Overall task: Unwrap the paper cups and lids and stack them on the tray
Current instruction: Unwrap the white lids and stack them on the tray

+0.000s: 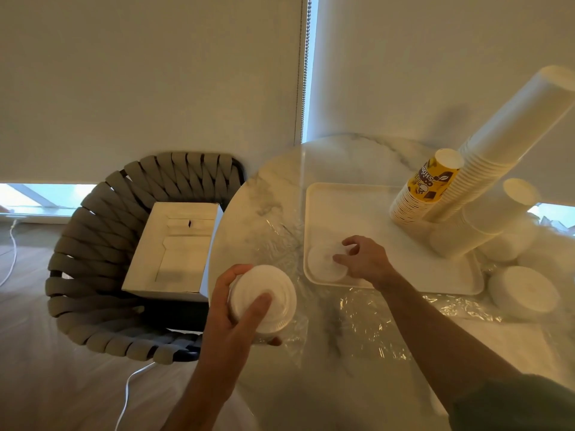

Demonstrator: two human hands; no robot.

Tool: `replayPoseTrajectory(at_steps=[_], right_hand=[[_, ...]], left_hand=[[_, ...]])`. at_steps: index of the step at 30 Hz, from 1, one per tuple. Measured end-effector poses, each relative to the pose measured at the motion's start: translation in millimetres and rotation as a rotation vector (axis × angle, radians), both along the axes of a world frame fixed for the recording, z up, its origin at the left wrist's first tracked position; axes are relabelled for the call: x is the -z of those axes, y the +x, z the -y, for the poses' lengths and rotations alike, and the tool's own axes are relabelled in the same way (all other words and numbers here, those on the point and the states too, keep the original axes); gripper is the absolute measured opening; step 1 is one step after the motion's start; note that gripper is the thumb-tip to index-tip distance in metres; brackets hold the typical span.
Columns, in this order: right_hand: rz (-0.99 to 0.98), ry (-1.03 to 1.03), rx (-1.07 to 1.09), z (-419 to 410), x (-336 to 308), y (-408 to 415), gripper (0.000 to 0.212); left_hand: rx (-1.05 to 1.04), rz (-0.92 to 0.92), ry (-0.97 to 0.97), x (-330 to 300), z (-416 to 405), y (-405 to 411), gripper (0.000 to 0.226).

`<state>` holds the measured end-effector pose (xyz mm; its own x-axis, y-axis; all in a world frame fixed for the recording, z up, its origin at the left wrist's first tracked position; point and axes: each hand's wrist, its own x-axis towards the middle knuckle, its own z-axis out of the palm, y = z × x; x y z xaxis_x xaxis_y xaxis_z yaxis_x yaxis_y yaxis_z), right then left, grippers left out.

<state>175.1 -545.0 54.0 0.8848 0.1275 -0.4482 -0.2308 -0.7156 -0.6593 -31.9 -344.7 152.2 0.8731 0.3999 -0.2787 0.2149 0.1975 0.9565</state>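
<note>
My left hand (236, 315) grips a short stack of white lids (263, 298) above the table's near left edge, thumb across the top lid. My right hand (364, 259) pinches a white lid (323, 262) lying in the near left corner of the white tray (342, 209). Tall stacks of white paper cups (504, 144) stand upside down on the tray's right side, with a shorter stack topped by a yellow printed cup (431, 181) beside them. Another stack of white lids (524, 289) lies off the tray's right end.
Crumpled clear plastic wrap (364, 321) lies on the round marble table (267, 194) in front of the tray. A woven grey chair (102, 213) to the left holds an open white cardboard box (177, 250). A white cable (127, 390) runs over the floor.
</note>
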Motion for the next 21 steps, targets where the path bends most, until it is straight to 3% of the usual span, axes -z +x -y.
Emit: replayPoseTrajectory(at_steps=[13,18,21], right_hand=[[0.084,-0.102,-0.04,-4.3,-19.5,-10.2,0.049],[0.228,0.116,-0.135,-17.8,-92.3,-41.6,0.025],[0.23,0.221,-0.366,-22.3,-129.5,-73.7,0.038]], left_hand=[[0.025,0.007,0.012,-6.1,6.4,-0.2,0.048],[0.069,0.01,0.084,-4.6,11.3,0.6,0.051],[0.072,0.02,0.13,-5.7,17.1,1.8,0.051]])
